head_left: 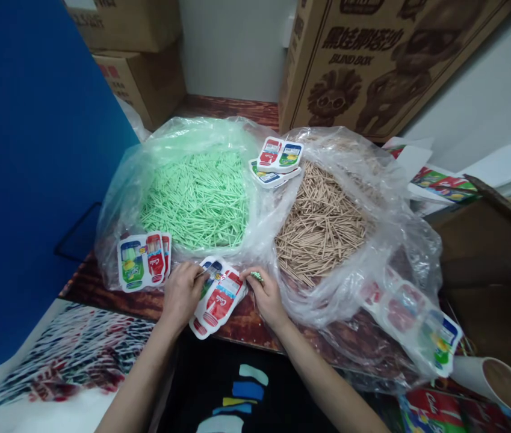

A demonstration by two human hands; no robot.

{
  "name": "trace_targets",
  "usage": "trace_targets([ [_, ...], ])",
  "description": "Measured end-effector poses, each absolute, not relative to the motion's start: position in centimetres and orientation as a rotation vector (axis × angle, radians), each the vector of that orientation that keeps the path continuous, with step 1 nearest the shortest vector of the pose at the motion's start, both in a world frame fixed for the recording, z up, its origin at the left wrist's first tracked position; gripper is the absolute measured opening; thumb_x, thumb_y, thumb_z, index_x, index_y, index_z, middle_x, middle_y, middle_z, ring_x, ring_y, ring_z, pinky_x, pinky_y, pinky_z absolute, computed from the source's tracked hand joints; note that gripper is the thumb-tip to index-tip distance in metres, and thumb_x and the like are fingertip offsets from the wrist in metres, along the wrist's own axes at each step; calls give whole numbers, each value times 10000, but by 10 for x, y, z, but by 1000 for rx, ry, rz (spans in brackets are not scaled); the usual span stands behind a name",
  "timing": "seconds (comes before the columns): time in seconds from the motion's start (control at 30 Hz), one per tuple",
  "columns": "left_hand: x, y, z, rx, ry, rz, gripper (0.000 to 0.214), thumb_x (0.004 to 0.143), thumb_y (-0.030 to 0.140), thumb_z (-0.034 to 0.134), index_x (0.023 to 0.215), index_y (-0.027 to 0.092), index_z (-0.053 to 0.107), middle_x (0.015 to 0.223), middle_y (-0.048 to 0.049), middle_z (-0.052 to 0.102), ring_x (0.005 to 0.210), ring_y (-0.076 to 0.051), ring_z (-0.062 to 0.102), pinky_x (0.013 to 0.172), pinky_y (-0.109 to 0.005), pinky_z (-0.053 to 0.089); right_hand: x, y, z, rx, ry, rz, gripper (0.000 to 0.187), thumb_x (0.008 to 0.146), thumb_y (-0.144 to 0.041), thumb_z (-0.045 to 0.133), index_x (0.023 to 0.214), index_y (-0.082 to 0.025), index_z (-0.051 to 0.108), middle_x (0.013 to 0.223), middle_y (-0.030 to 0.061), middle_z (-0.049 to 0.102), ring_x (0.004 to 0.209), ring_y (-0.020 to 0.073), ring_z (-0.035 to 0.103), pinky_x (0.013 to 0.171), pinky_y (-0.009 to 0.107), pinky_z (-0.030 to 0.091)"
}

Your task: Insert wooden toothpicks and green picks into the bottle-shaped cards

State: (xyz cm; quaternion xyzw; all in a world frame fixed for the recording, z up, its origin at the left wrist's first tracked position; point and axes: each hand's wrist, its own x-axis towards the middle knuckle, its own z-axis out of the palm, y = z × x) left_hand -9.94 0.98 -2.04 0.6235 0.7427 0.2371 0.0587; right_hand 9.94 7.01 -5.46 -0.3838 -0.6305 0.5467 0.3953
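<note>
My left hand [182, 296] is closed on the upper left part of a printed cola packet [222, 300], pinching it near its top edge. The packet has a red Cola side and a green-and-blue side, and another lies under it. My right hand [268, 299] is closed around a few short green sticks [256, 276], its thumb and finger at the packet's upper right edge. Just beyond my hands lie a heap of pale green sticks [194, 201] and a heap of brown sticks [325, 225], each in a clear plastic bag.
Similar packets lie at the left [144, 263], between the bags [280, 155] and at the right [440, 343]. Cardboard boxes [147, 84] and a large printed carton [372, 66] stand behind. A blue panel [34, 180] rises at left; a paper cup [472, 373] lies at lower right.
</note>
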Motion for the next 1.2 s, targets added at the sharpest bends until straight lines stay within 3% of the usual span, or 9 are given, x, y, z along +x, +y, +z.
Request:
trace_targets([
  [0.33, -113, 7, -26, 2047, 2231, 590, 282, 924, 268, 405, 709, 201, 575, 720, -63, 608, 732, -233, 557, 667, -328, 420, 99, 69, -57, -994, -1599, 1384, 146, 916, -304, 506, 897, -214, 619, 834, 9, 655, 856, 173, 617, 803, 282, 451],
  [0.53, -114, 12, -22, 1861, 2332, 570, 249, 885, 255, 439, 1055, 193, 611, 897, -88, 703, 817, -260, 645, 691, -332, 455, 99, 69, -54, -997, -1613, 1385, 151, 915, -309, 503, 891, -213, 616, 834, 12, 657, 847, 173, 617, 804, 289, 454],
  [0.73, -115, 10, -23, 1896, 2317, 650, 262, 914, 335, 421, 810, 200, 620, 711, -52, 659, 695, -221, 634, 636, -297, 450, 99, 69, -55, -996, -1618, 1384, 154, 918, -303, 500, 892, -213, 623, 847, 12, 657, 858, 172, 612, 811, 285, 448],
  [1.03, -124, 7, -6, 1829, 2174, 1188, 247, 918, 312, 477, 941, 190, 690, 1041, -87, 723, 960, -218, 657, 893, -343, 484, 98, 70, -55, -1002, -1597, 1404, 170, 910, -329, 505, 888, -207, 621, 828, 13, 653, 838, 174, 613, 791, 281, 456],
  [1.2, -122, 2, 0, 1510, 2099, 1412, 203, 873, 324, 557, 908, 185, 700, 959, -60, 721, 901, -202, 658, 858, -329, 510, 98, 69, -56, -1026, -1620, 1376, 166, 902, -324, 514, 892, -207, 632, 824, 15, 665, 825, 176, 618, 779, 288, 461],
])
